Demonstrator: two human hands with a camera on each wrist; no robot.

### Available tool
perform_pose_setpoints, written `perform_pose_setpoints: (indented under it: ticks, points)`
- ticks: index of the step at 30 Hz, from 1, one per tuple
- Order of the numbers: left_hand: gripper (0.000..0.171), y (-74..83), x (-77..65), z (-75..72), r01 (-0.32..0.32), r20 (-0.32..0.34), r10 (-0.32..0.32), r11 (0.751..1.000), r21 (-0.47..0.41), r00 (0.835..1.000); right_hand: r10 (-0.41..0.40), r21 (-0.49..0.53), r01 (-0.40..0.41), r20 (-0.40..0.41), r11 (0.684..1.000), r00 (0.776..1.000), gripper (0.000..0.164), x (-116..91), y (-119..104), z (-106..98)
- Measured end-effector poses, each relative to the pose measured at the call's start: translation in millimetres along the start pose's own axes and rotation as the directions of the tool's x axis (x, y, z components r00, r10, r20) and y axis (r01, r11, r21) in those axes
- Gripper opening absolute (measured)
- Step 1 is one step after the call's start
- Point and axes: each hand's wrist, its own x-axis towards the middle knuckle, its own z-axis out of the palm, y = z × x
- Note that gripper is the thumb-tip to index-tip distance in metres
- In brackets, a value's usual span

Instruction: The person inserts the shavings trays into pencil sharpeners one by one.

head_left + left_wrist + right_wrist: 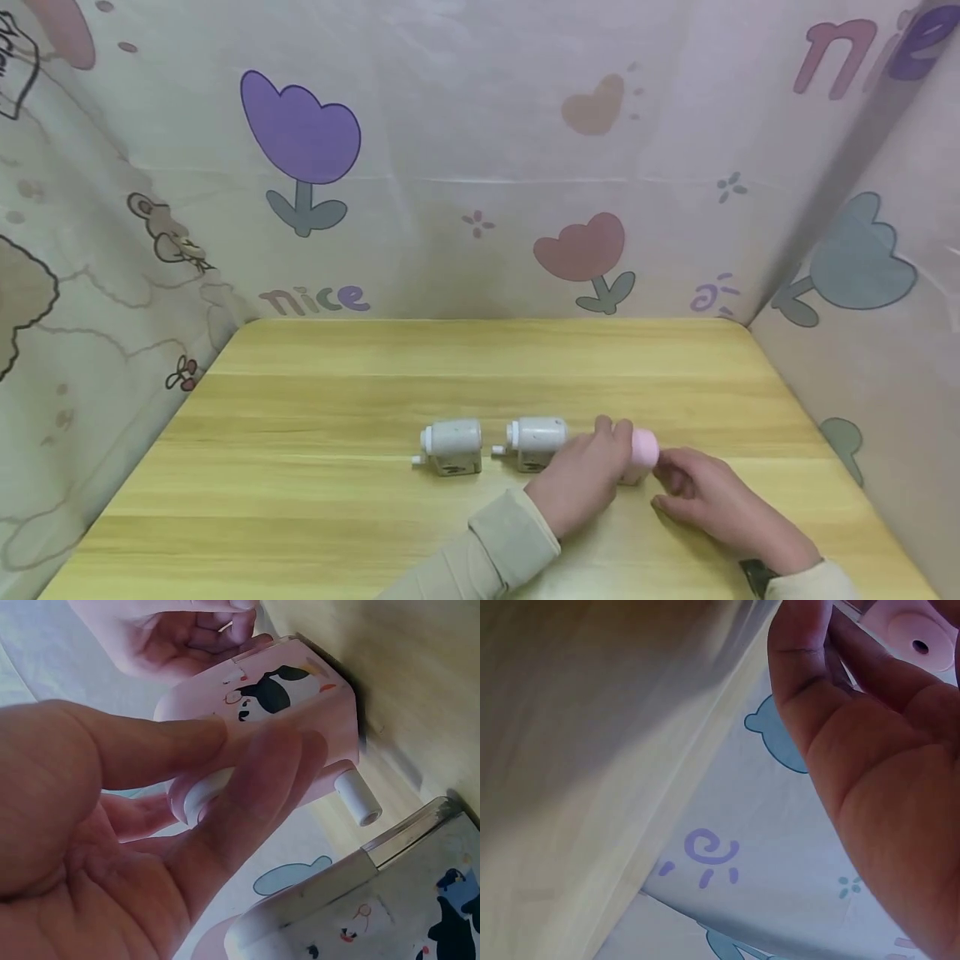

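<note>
A pink pencil sharpener with a penguin picture stands on the table at the right of a row. My left hand grips it between thumb and fingers from the crank side. In the left wrist view, its white crank knob sticks out below the fingers. Close by its right end is my right hand, fingers loosely bent and nothing held; whether a fingertip touches the pink body, I cannot tell. A round face with a small dark hole shows on the pink sharpener in the right wrist view.
Two whitish crank sharpeners, one in the middle and one at the left, stand in line with the pink one. The wooden table meets patterned cloth at the back and sides.
</note>
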Motion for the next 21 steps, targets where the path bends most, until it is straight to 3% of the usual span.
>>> perform_pose_setpoints:
  ticks: [9,14,19,21]
  points:
    - [0.035,-1.5,1.1,-0.3,0.052,0.064,-0.051,0.998,-0.025,0.997,0.016,0.030,-0.017,0.032,0.999,0.999,0.045,2,0,1]
    - [0.044,-0.5,-1.5,-0.1,0.084,0.081,-0.081,0.996,-0.036,0.993,0.039,0.041,-0.040,0.046,0.998,0.998,0.049,2,-1,1]
    - [0.054,0.2,-9.4,-13.8,0.137,0.090,-0.136,0.991,-0.007,0.987,0.072,0.019,-0.072,0.012,0.997,0.997,0.044,1,-5,0]
    - [0.048,-2.9,-15.0,-25.1,0.159,0.086,-0.157,0.987,-0.022,0.984,0.096,-0.011,-0.096,-0.041,0.995,0.995,0.036,1,-8,-2]
